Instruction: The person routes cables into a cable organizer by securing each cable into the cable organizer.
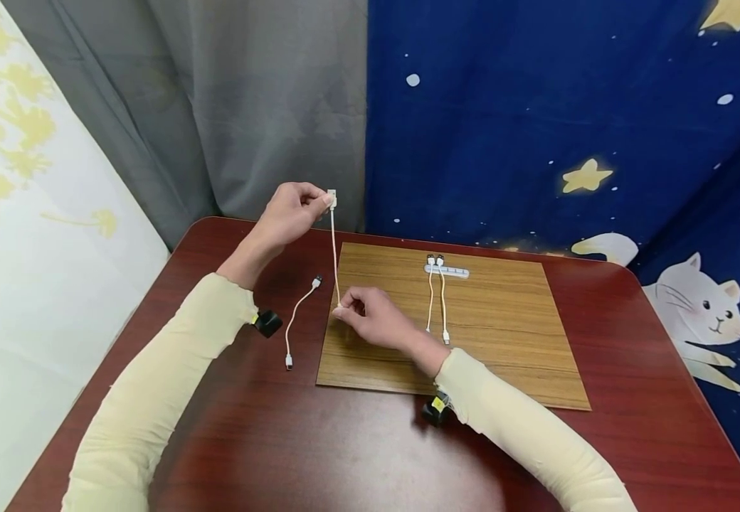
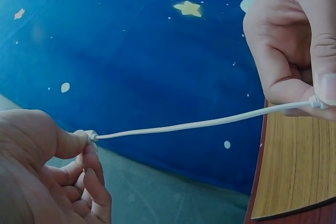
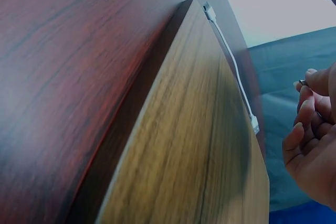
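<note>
A short white USB cable (image 1: 334, 249) is stretched between both hands, its left end higher in the head view. My left hand (image 1: 292, 213) pinches the plug at the upper end between thumb and fingers. At the lower end, over the wood-grain board's left edge, my right hand (image 1: 379, 320) pinches the other plug, mostly hidden by the fingertips. The left wrist view shows the cable (image 2: 184, 126) nearly straight from hand to hand. In the right wrist view, a small metal tip shows at the fingertips of my right hand (image 3: 312, 140).
A second white cable (image 1: 293, 313) lies on the dark red table (image 1: 248, 434), left of the wood-grain board (image 1: 504, 341). Near the board's back edge is a pale slotted cable clip strip (image 1: 456, 272). Two white cables (image 1: 443, 299) run forward from its left slots. Curtains hang behind.
</note>
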### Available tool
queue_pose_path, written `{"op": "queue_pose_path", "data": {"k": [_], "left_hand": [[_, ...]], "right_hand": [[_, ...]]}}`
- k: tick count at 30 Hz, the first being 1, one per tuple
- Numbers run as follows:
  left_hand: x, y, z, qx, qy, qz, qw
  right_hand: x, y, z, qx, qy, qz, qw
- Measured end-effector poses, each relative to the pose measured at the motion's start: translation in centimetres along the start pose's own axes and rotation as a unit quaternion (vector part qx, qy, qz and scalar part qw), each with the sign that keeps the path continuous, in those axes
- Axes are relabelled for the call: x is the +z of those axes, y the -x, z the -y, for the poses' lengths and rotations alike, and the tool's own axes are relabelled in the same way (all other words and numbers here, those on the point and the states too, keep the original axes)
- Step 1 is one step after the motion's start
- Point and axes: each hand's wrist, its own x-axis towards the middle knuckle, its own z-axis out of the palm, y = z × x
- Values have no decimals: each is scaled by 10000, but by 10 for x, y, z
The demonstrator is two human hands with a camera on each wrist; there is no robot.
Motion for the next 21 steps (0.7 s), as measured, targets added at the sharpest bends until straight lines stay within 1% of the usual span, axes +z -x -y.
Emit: {"op": "queue_pose_path", "data": {"k": [3, 6, 9, 15, 21], "left_hand": [[4, -3, -4, -12, 27, 60, 10000], [9, -5, -7, -14, 67, 105, 9999], [13, -8, -8, -2, 105, 113, 9999], [22, -12, -7, 44, 118, 196, 9997], [34, -16, -12, 28, 43, 321, 9995]], "right_hand": [[-5, 4, 0, 49, -114, -37, 9999], [-10, 8, -1, 188, -114, -113, 9997], [-14, 11, -3, 329, -114, -191, 9992], [-22, 21, -9, 485, -161, -358, 9981], [-31, 31, -10, 645, -214, -419, 9968]]}}
